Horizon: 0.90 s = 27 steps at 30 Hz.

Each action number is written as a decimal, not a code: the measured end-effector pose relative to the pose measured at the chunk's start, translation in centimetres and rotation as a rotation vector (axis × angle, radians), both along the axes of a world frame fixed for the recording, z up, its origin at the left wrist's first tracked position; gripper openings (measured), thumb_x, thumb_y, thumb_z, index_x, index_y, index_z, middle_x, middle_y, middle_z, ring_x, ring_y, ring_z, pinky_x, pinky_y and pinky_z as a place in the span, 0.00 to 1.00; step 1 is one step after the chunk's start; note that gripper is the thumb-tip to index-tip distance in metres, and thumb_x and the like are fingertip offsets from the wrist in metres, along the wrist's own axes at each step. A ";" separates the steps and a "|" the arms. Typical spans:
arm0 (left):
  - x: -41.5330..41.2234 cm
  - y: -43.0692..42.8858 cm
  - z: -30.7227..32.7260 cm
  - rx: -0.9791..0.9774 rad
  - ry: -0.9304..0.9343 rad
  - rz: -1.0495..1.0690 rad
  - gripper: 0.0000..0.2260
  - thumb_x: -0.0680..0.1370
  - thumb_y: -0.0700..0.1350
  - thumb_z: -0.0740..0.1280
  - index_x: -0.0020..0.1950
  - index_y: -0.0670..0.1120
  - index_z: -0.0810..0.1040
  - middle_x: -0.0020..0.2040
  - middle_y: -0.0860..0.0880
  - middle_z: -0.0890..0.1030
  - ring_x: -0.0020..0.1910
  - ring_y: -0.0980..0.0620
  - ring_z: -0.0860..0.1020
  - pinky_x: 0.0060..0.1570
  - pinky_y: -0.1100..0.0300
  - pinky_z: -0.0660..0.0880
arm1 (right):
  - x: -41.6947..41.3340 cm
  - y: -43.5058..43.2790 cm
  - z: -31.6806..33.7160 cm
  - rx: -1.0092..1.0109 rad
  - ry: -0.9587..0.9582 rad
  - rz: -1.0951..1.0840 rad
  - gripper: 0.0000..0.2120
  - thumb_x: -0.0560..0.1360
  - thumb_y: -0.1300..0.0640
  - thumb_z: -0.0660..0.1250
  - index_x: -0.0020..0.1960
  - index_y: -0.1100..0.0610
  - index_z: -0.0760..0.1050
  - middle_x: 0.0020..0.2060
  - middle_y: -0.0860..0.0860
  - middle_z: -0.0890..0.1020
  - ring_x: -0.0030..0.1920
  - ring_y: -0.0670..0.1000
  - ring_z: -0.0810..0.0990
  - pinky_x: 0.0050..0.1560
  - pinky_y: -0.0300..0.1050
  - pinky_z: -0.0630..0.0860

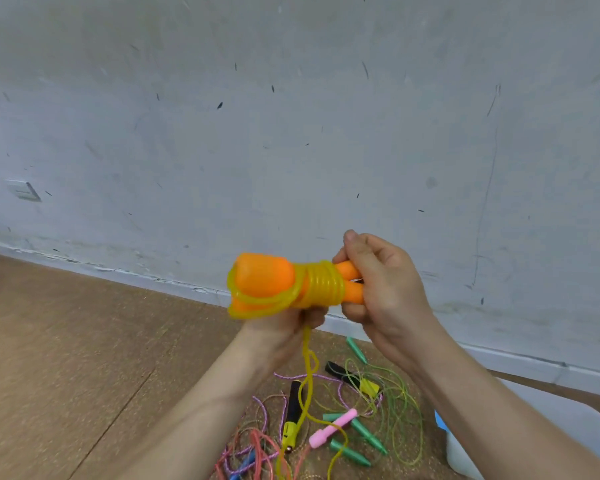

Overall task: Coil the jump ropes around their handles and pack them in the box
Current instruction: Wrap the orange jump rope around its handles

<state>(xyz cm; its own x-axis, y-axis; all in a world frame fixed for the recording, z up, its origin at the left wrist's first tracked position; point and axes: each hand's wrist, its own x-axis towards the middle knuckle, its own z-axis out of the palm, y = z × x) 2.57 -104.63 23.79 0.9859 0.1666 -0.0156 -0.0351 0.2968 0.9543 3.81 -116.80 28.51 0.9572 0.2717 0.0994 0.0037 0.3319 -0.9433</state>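
Two orange handles (264, 277) of a jump rope are held together in mid-air in front of the wall. Yellow rope (324, 284) is coiled several times around them, and its loose tail (307, 382) hangs down to the floor. My left hand (291, 327) grips the handles from below, mostly hidden behind them. My right hand (378, 282) holds the handles' narrow ends with curled fingers. The white box (565, 427) stands at the lower right, partly behind my right forearm.
On the wooden floor below my hands lies a tangle of other jump ropes: green handles (362, 433), a pink handle (331, 427), black-and-yellow handles (290, 424), plus green, purple and red cords. A grey scuffed wall stands close in front.
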 end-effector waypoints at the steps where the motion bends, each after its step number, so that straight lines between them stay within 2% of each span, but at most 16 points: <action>1: -0.2 -0.6 -0.2 0.033 -0.024 0.034 0.07 0.62 0.39 0.72 0.28 0.48 0.77 0.26 0.49 0.73 0.25 0.54 0.67 0.25 0.64 0.63 | 0.6 0.0 -0.3 -0.030 -0.039 -0.108 0.18 0.81 0.54 0.60 0.35 0.60 0.70 0.22 0.47 0.67 0.20 0.45 0.63 0.20 0.34 0.59; 3: -0.8 -2.0 -0.5 0.230 -0.076 0.105 0.10 0.75 0.37 0.68 0.34 0.47 0.78 0.30 0.49 0.77 0.26 0.53 0.70 0.27 0.62 0.66 | 1.8 0.1 -1.1 -0.197 -0.214 -0.331 0.18 0.81 0.52 0.60 0.34 0.59 0.71 0.22 0.44 0.71 0.23 0.45 0.69 0.23 0.39 0.67; 5: -1.5 -3.0 -1.0 0.444 -0.085 0.093 0.13 0.81 0.39 0.61 0.38 0.48 0.78 0.31 0.53 0.78 0.27 0.54 0.70 0.29 0.61 0.68 | 2.8 0.1 -1.9 -0.334 -0.348 -0.510 0.18 0.81 0.51 0.59 0.36 0.61 0.72 0.27 0.47 0.75 0.29 0.49 0.73 0.30 0.49 0.73; 7: -1.7 -3.2 -0.6 0.611 -0.070 0.021 0.14 0.83 0.42 0.57 0.40 0.49 0.77 0.31 0.54 0.78 0.26 0.54 0.71 0.29 0.60 0.68 | 3.6 -0.1 -2.5 -0.429 -0.468 -0.619 0.18 0.81 0.51 0.57 0.38 0.62 0.69 0.28 0.53 0.74 0.30 0.52 0.72 0.32 0.52 0.70; 8: -1.8 -3.2 -0.2 0.687 -0.068 -0.010 0.14 0.83 0.44 0.57 0.41 0.48 0.77 0.31 0.54 0.78 0.25 0.54 0.71 0.30 0.59 0.69 | 3.7 -0.1 -2.7 -0.489 -0.547 -0.646 0.18 0.81 0.51 0.56 0.37 0.61 0.66 0.26 0.51 0.71 0.28 0.52 0.69 0.31 0.52 0.66; 10: -2.1 -2.8 0.7 0.885 -0.076 -0.053 0.11 0.82 0.47 0.58 0.47 0.47 0.78 0.33 0.52 0.81 0.26 0.56 0.73 0.32 0.58 0.70 | 3.8 -0.2 -3.2 -0.639 -0.696 -0.636 0.15 0.80 0.51 0.55 0.37 0.56 0.62 0.24 0.46 0.64 0.25 0.51 0.65 0.29 0.49 0.59; 12: -2.5 -2.0 1.5 1.276 -0.118 -0.018 0.09 0.80 0.52 0.60 0.53 0.50 0.76 0.37 0.51 0.82 0.36 0.55 0.78 0.37 0.56 0.72 | 4.0 -0.1 -3.9 -0.789 -0.768 -0.585 0.13 0.80 0.51 0.54 0.39 0.55 0.61 0.24 0.44 0.61 0.26 0.55 0.65 0.29 0.46 0.58; 14: -3.1 -1.3 1.8 1.612 -0.191 0.085 0.12 0.78 0.55 0.62 0.58 0.53 0.70 0.40 0.51 0.82 0.43 0.48 0.79 0.36 0.55 0.69 | 4.3 -0.1 -4.5 -0.925 -0.783 -0.539 0.14 0.81 0.51 0.53 0.39 0.55 0.60 0.25 0.45 0.62 0.27 0.58 0.66 0.30 0.46 0.56; 16: -3.2 -0.7 1.8 1.827 -0.326 0.117 0.16 0.74 0.53 0.68 0.58 0.54 0.67 0.34 0.51 0.79 0.34 0.46 0.79 0.29 0.58 0.63 | 4.7 -0.2 -4.6 -1.094 -0.725 -0.477 0.14 0.83 0.50 0.52 0.41 0.55 0.61 0.28 0.49 0.68 0.31 0.59 0.67 0.31 0.48 0.56; 18: -2.9 0.1 1.2 1.899 -0.522 0.054 0.17 0.66 0.45 0.75 0.51 0.54 0.73 0.26 0.51 0.73 0.23 0.46 0.72 0.23 0.61 0.56 | 5.0 -0.6 -4.4 -1.228 -0.649 -0.388 0.13 0.83 0.49 0.51 0.43 0.55 0.62 0.32 0.53 0.74 0.35 0.60 0.71 0.33 0.48 0.60; 19: -2.6 0.6 0.7 1.913 -0.643 0.044 0.16 0.65 0.41 0.75 0.47 0.54 0.76 0.26 0.51 0.71 0.23 0.46 0.69 0.22 0.62 0.55 | 5.0 -0.8 -4.4 -1.259 -0.645 -0.334 0.13 0.83 0.49 0.51 0.43 0.55 0.62 0.33 0.54 0.74 0.36 0.61 0.72 0.33 0.48 0.61; 21: -2.3 1.8 0.1 1.883 -0.800 0.049 0.09 0.69 0.40 0.72 0.45 0.52 0.80 0.31 0.51 0.74 0.26 0.47 0.70 0.20 0.61 0.60 | 4.6 -0.9 -4.4 -1.270 -0.708 -0.215 0.14 0.83 0.49 0.51 0.41 0.54 0.62 0.30 0.51 0.70 0.35 0.60 0.72 0.33 0.48 0.61; 23: -2.1 2.7 0.1 1.847 -0.877 0.116 0.02 0.76 0.45 0.69 0.45 0.50 0.82 0.37 0.52 0.79 0.30 0.48 0.71 0.21 0.58 0.66 | 4.0 -1.0 -4.5 -1.208 -0.815 -0.118 0.15 0.82 0.49 0.52 0.39 0.53 0.60 0.27 0.49 0.67 0.32 0.58 0.69 0.31 0.48 0.58; 25: -1.8 3.3 0.1 1.818 -0.899 0.197 0.09 0.80 0.48 0.65 0.45 0.49 0.82 0.40 0.53 0.81 0.31 0.49 0.72 0.24 0.57 0.70 | 3.3 -0.9 -4.0 -1.137 -0.885 -0.039 0.16 0.82 0.49 0.53 0.37 0.51 0.58 0.26 0.47 0.65 0.31 0.56 0.68 0.30 0.49 0.59; 27: -1.8 3.2 0.2 1.712 -0.872 0.199 0.11 0.80 0.48 0.62 0.45 0.48 0.83 0.41 0.53 0.83 0.32 0.48 0.75 0.27 0.56 0.73 | 3.0 -1.1 -3.2 -1.042 -0.880 0.010 0.17 0.81 0.48 0.53 0.35 0.50 0.58 0.25 0.47 0.66 0.30 0.55 0.68 0.32 0.51 0.63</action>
<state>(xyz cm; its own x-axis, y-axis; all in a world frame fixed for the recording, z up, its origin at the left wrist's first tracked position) 0.74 -101.41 24.03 0.5981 -0.4375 0.6714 -0.4994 -0.8587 -0.1147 6.77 -117.87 25.27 0.6820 0.6016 0.4158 0.7297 -0.5225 -0.4410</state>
